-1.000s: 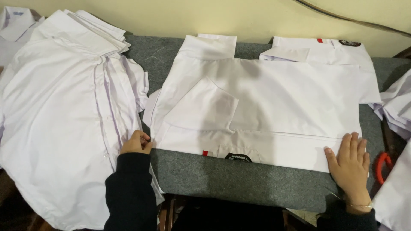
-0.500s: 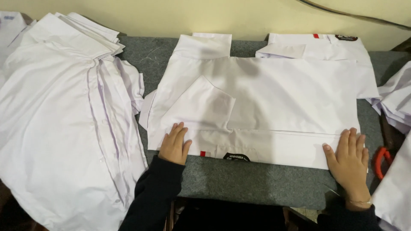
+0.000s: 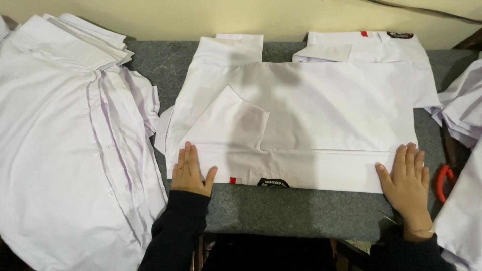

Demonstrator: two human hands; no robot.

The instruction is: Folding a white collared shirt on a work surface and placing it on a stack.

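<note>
White shirt (image 3: 301, 120), partly folded, lies spread flat in the middle of the grey felt table (image 3: 281, 211), and both hands press on its near edge. The left hand (image 3: 191, 173) rests palm down, fingers spread, on the near-left corner; the right hand (image 3: 407, 175) lies flat and open on the near-right corner, gripping nothing. The two hands are well apart. A folded-in sleeve (image 3: 231, 123) makes a pointed flap on the left half. To the left sits a heap of white shirts (image 3: 65, 150); more shirts (image 3: 464, 105) lie at the right, near an orange-handled tool (image 3: 442, 181). Uneven pressure could likely skew the fold or crease the cloth.
</note>
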